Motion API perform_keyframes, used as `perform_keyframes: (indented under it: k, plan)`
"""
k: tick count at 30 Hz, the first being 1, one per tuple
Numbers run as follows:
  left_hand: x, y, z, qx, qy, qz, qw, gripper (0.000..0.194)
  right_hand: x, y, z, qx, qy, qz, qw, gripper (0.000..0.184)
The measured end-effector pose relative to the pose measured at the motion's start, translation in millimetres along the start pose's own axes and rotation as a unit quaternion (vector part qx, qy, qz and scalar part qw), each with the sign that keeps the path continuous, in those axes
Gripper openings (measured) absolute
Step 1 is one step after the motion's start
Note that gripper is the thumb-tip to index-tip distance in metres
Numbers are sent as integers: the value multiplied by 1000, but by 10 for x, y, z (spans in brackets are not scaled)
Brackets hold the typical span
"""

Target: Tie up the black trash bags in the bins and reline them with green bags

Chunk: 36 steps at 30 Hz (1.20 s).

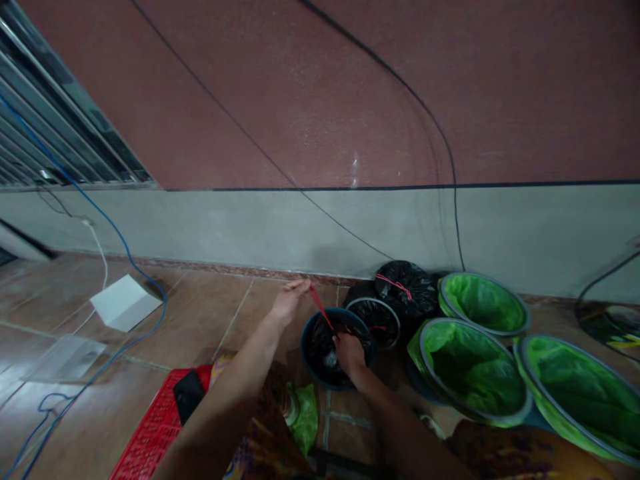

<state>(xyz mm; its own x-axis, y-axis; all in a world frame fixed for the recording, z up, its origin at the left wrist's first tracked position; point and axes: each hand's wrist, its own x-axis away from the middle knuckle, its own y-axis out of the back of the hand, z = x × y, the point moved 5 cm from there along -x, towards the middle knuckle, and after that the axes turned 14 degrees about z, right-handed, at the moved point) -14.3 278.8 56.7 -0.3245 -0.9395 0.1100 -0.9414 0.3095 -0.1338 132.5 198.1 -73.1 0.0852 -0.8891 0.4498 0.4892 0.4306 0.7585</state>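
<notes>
Well, the left hand [289,300] was pinched on a thin red tie [321,308] that ran down into a black plastic bag [325,353], while the right hand [349,353] was closed on the bunched plastic, inside a blue-rimmed round bin [303,348] on the floor. Just behind it, a bulging black sack [405,288] already had a red cord around it, and a second black-lined bin [375,323] sat against it. Three bins lined with green plastic [473,367] stood nearby, open and showing no tie. Brown floor tiles [215,313] ran back to a grey wall band [250,227] under maroon paint [300,100]. A blue cable [125,240] snaked past a white card [125,303], and a red plastic crate [155,420] lay near the person's left arm [225,400].
</notes>
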Motion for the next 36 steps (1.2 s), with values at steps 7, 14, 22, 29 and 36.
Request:
perform_keyframes:
  k: [7,14,22,29,36]
  plan:
    - [-6,-153,49,-14,-25,56,998,44,109,660,67,-120,150,-47,980,23]
    - [-68,-477,112,-249,-39,228,941,41,390,1671,498,-255,319,-28,912,32]
    - [-205,-742,248,-382,-67,239,890,16,243,1669,718,-356,323,25,877,34]
    - [-249,-553,273,-309,-13,234,922,50,103,1293,197,-329,275,9,903,35]
    - [-297,-536,478,-250,46,238,937,61,20,1299,25,-179,200,-194,944,20]
